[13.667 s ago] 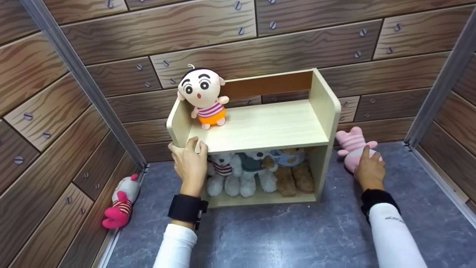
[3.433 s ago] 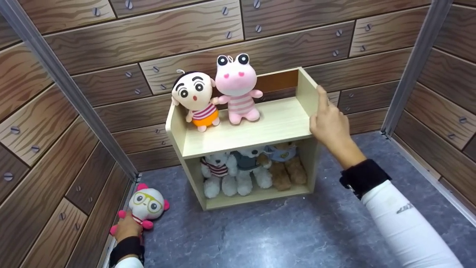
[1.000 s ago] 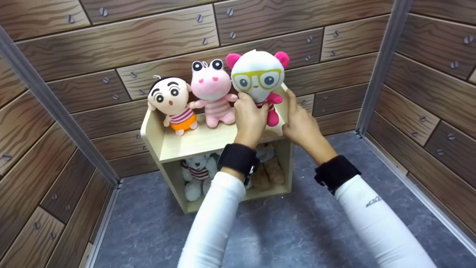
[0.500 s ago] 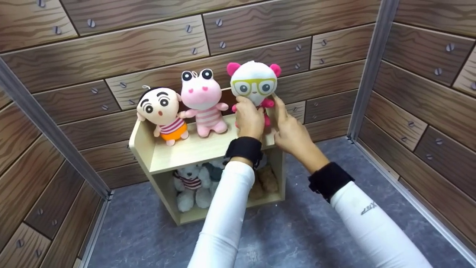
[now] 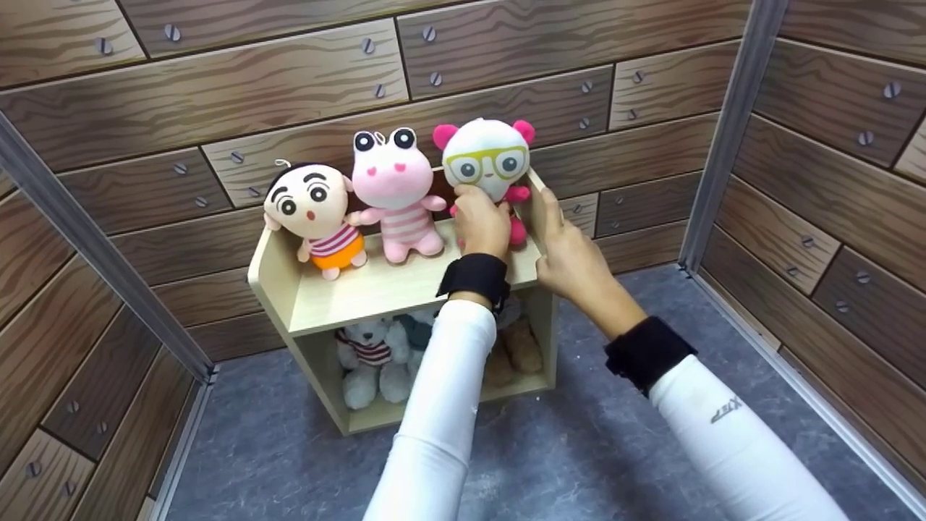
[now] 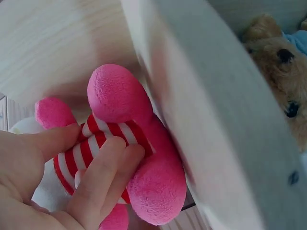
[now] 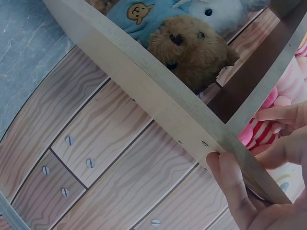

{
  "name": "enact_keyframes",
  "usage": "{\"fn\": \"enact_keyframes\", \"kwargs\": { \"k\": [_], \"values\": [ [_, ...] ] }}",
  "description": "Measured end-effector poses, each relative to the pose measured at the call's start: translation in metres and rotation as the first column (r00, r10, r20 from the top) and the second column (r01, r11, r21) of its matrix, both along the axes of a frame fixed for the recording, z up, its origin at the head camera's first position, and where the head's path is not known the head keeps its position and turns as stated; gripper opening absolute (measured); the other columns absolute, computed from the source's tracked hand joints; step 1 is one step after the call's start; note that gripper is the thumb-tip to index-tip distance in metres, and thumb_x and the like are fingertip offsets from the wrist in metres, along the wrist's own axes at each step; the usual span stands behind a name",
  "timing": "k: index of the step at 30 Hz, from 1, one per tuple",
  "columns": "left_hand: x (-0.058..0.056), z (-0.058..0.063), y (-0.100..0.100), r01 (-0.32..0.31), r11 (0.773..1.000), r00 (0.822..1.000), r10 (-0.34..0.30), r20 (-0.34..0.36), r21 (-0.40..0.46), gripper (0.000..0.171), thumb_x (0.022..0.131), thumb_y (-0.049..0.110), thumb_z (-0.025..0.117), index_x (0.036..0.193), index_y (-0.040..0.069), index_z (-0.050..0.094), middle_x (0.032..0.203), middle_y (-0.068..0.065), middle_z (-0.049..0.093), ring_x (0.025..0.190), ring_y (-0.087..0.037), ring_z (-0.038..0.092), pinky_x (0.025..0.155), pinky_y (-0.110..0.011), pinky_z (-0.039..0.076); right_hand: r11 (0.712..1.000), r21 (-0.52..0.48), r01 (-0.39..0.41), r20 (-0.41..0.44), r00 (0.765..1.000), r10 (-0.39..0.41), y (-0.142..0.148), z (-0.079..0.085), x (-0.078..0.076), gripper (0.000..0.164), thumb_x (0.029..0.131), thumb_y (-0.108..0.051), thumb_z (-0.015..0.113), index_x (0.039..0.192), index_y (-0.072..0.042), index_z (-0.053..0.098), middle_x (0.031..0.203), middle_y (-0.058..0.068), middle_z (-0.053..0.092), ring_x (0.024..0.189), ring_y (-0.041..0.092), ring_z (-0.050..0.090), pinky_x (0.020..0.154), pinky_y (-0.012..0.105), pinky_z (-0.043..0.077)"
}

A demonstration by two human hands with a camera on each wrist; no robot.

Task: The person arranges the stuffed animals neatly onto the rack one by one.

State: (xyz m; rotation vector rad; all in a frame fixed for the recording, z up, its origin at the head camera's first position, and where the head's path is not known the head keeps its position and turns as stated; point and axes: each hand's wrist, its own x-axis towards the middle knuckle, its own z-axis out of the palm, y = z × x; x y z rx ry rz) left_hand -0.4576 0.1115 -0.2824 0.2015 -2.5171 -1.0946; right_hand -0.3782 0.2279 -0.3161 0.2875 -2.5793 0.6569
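A white-headed plush panda with pink ears and yellow-green glasses stands on the upper board of a small wooden shelf, at its right end. My left hand pinches its red-striped body; thumb and fingers press into the stripes in the left wrist view, beside the pink legs. The shelf's right side panel is gripped by my right hand, fingers along its outer face in the right wrist view. Left of the panda sit a pink frog-eyed plush and a boy doll in orange shorts.
Teddy bears fill the lower compartment, among them a white bear in a striped top and a brown bear at the right, partly hidden by my left arm. Wood-patterned walls enclose the grey floor on three sides.
The panda came up from the floor at the left in my left hand, onto the shelf's right end. The pink plush earlier went from floor to shelf. In the last half second little moves.
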Motion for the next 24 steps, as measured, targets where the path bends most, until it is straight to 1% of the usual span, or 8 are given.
{"fn": "enact_keyframes", "kwargs": {
  "k": [4,8,10,15,20,24],
  "values": [
    [-0.002,-0.001,0.001,-0.009,1.000,1.000,0.008,0.008,0.022,0.052,0.083,0.027,0.081,0.117,0.004,0.050,0.107,-0.017,0.072,0.096,-0.028,0.072,0.081,-0.039,0.057,1.000,-0.001,0.002,0.000,1.000,-0.002,-0.001,0.000,0.001,0.097,0.072,0.004,0.062,0.155,-0.007,0.012,0.103,0.034,0.062,0.081,0.049,0.065,0.066,0.056,0.053],
    [-0.005,0.001,-0.001,-0.010,1.000,1.000,0.010,-0.005,0.010,0.052,0.083,0.027,0.081,0.116,0.003,0.050,0.108,-0.017,0.072,0.097,-0.029,0.072,0.082,-0.040,0.057,1.000,0.002,0.002,-0.019,1.000,-0.001,-0.001,0.002,0.001,0.097,0.072,0.005,0.062,0.154,-0.006,0.013,0.105,0.035,0.062,0.083,0.050,0.065,0.068,0.057,0.053],
    [-0.008,0.000,-0.003,-0.005,1.000,1.000,0.005,-0.019,0.007,0.051,0.083,0.026,0.081,0.116,0.002,0.051,0.109,-0.018,0.071,0.098,-0.030,0.071,0.083,-0.040,0.057,1.000,0.003,0.006,-0.021,1.000,-0.006,-0.001,0.001,0.001,0.097,0.072,0.005,0.062,0.154,-0.006,0.013,0.107,0.035,0.062,0.083,0.050,0.065,0.069,0.057,0.053],
    [-0.013,-0.004,-0.009,-0.005,1.000,1.000,0.005,-0.030,0.020,0.052,0.082,0.024,0.082,0.118,0.002,0.050,0.109,-0.018,0.071,0.100,-0.031,0.071,0.084,-0.041,0.056,1.000,0.007,0.015,-0.008,1.000,-0.015,-0.004,-0.004,0.001,0.097,0.072,0.004,0.061,0.155,-0.006,0.012,0.112,0.035,0.062,0.081,0.049,0.065,0.067,0.056,0.054],
    [-0.012,-0.005,-0.009,-0.024,1.000,1.000,0.024,-0.013,-0.002,0.056,0.078,0.024,0.085,0.116,0.003,0.051,0.107,-0.017,0.072,0.099,-0.030,0.071,0.083,-0.040,0.056,1.000,0.018,0.019,-0.005,1.000,-0.019,-0.005,-0.005,0.002,0.097,0.072,0.003,0.063,0.155,-0.006,0.012,0.108,0.034,0.063,0.078,0.049,0.065,0.064,0.056,0.053],
    [-0.011,-0.001,-0.006,0.020,1.000,1.000,-0.020,-0.019,0.001,0.055,0.076,0.019,0.084,0.117,0.001,0.052,0.107,-0.019,0.071,0.099,-0.031,0.071,0.083,-0.039,0.057,0.999,0.019,0.036,0.004,0.999,-0.036,-0.002,-0.001,0.001,0.098,0.072,0.003,0.063,0.156,-0.007,0.011,0.106,0.034,0.062,0.077,0.048,0.065,0.063,0.056,0.053]
  ]
}}
